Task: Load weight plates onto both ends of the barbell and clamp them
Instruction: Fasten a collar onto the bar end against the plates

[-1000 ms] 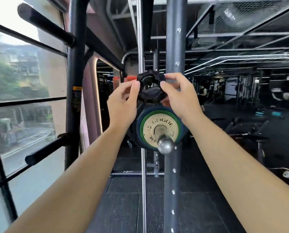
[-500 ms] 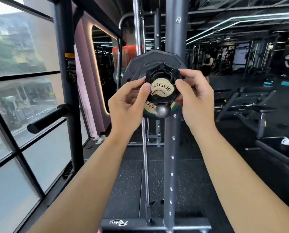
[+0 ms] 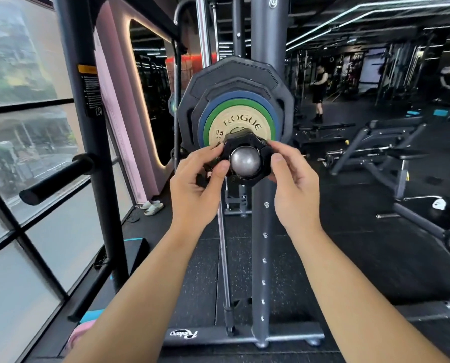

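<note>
Having brought the black plastic lobed collar clamp (image 3: 244, 142) down onto the rounded steel barbell end (image 3: 245, 161), your left hand (image 3: 196, 189) and right hand (image 3: 295, 189) are pinching its sides — it's sitting short of the tan Rogue plate (image 3: 238, 127), so locking here risks plates sliding.

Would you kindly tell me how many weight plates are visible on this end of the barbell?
5, stacked: tan Rogue plate frontmost, then green plate, blue plate, and two black plates behind. More may be hidden.

window (image 3: 22, 158): left side, dark frames; street outside blurred
sandals (image 3: 153, 206): pale pair on floor nr pink wall
benches (image 3: 375, 150): black, right
person (image 3: 319, 93): bkgd, standing, dark clothes
</note>
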